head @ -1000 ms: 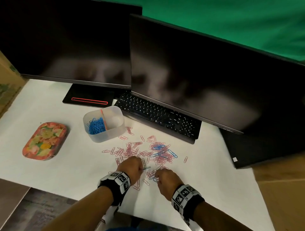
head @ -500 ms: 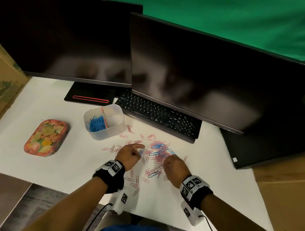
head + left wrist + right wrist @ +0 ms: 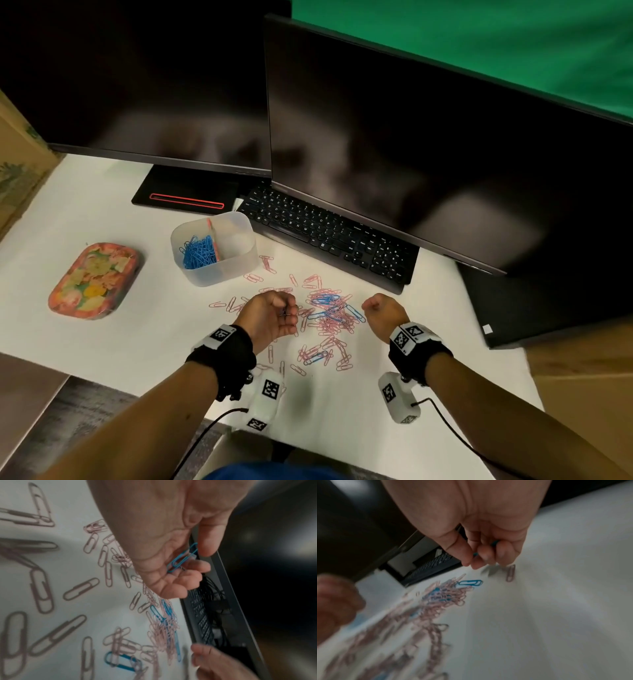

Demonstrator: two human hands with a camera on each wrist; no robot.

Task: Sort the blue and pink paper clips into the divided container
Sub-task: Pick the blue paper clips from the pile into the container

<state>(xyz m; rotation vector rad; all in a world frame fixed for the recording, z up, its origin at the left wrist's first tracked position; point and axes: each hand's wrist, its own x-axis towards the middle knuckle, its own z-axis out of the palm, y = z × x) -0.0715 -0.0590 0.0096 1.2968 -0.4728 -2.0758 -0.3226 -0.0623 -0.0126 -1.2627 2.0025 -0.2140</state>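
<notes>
The left hand (image 3: 272, 317) is lifted off the white table (image 3: 102, 342), turned so the palm faces inward, wrist bent, fingers curled. In the left wrist view its thumb and fingers (image 3: 197, 566) pinch a blue paper clip (image 3: 182, 558), which lies slantwise across the fingertips, clear of the table. Just below and to the right of that grip lies the scattered pile of clips (image 3: 329, 315), mostly pink with several blue mixed in.

The right hand (image 3: 383, 313) is raised on the other side of the pile, fingers folded into a loose fist, knuckles toward the keyboard (image 3: 329, 236). The right wrist view shows bits of blue (image 3: 494, 542) between its curled fingers, so it grips a blue clip too, though blur hides how many. A single blue clip (image 3: 471, 582) lies on the table just beyond those fingertips.

The divided container (image 3: 239, 260) stands beyond the left hand, well apart from it. Its left compartment holds blue clips (image 3: 198, 251); nothing can be made out in the right one.
</notes>
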